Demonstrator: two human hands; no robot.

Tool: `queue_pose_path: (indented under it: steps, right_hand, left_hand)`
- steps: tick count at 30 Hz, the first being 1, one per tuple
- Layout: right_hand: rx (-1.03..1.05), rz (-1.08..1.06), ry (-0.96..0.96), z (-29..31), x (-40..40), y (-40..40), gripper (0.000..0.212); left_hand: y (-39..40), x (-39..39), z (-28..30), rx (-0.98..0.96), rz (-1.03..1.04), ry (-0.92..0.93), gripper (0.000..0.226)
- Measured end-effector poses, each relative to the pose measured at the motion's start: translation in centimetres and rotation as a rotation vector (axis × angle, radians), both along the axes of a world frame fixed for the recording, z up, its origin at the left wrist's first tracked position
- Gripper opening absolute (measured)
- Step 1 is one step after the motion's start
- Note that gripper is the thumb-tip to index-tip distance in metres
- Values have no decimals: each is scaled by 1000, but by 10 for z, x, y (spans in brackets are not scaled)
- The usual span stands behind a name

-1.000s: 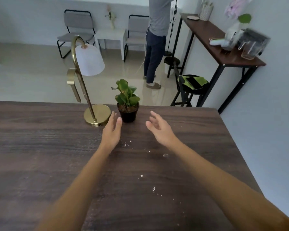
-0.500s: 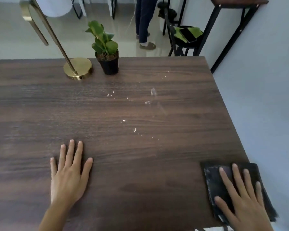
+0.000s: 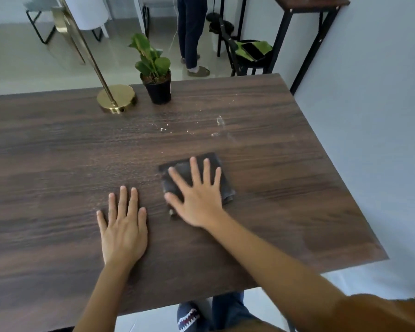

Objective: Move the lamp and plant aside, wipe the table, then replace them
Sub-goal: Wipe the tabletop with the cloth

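Since half a second ago, slid from the table's near right corner to its middle: the dark folded cloth (image 3: 197,177), pressed under the right hand (image 3: 197,197). Shifted a little toward the centre too: the left hand (image 3: 124,232).

Head view: right hand flat on the cloth, 5 fingers spread wide, palm down, gripping nothing, only pressing. Left hand flat on the bare wood of the table (image 3: 46,164), fingers together, open, holding nothing, just left of the cloth without touching it. At the far edge, upright and not moved aside: the brass lamp (image 3: 116,98) on its round base, and just right of it the potted plant (image 3: 156,75) in a black pot. Scattered between plant and cloth: pale crumbs (image 3: 164,128) and a wet smear (image 3: 219,121). Beyond the table, a standing person's legs (image 3: 189,34) and a black chair (image 3: 244,53) bearing green fabric.
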State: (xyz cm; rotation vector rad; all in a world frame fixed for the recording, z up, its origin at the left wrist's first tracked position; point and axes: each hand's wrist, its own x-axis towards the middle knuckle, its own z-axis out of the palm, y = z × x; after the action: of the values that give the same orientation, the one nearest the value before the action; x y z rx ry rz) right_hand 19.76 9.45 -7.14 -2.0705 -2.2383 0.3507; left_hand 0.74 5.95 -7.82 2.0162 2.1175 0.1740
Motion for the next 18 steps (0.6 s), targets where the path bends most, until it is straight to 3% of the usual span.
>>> queue_pose_path:
  steps: [2, 4, 8, 11, 13, 15, 18]
  right_hand:
    - [56, 85, 13, -1, -4, -43, 66]
    - [72, 30, -10, -6, 32, -95, 64]
    - [-80, -407, -130, 7, 156, -163, 73]
    - [-184, -740, -76, 22, 212, -124, 87]
    - [-171, -855, -38, 25, 206, -73, 92]
    - [-163, -775, -32, 19, 162, -31, 84]
    - [-77, -369, -34, 0, 52, -32, 72]
  left_hand:
    - [-1, -8, -1, 17, -41, -4, 54]
    - [-4, -21, -1, 32, -67, -5, 57]
    - [-9, -38, -3, 38, -65, 5, 61]
    - [-7, -35, -2, 28, -64, -2, 57]
    - [-7, -34, 0, 21, -64, -6, 57]
    - [-8, -34, 1, 14, -64, -5, 57]
    - [-7, -37, 1, 5, -83, -5, 57]
